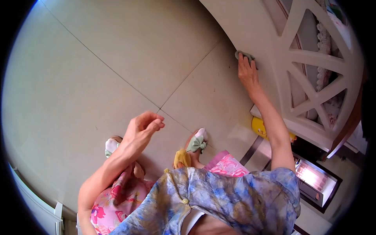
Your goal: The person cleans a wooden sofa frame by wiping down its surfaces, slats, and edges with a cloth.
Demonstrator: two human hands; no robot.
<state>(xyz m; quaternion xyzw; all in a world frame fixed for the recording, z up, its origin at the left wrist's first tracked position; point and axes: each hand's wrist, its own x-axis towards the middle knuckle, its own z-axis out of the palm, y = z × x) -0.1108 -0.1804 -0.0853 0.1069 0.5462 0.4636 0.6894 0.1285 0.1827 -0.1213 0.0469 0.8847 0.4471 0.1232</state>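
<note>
My right hand [246, 72] reaches out and presses a folded grey-green cloth [243, 54] against the lower edge of a pale cream furniture panel [270, 58]. Its fingers are closed over the cloth. My left hand [144, 124] hangs in the air above the tiled floor [98, 78], well apart from the panel. The fingers of that hand are loosely curled in, thumb close to them, and nothing shows in them.
Cut-out lattice openings in the panel [315, 94] show lace-trimmed fabric behind. Below it sits a yellow object [258, 126]. My feet wear slippers with green bows [196, 145]. A dark-framed reflective surface [317, 180] lies at the lower right, white furniture [37, 207] at the lower left.
</note>
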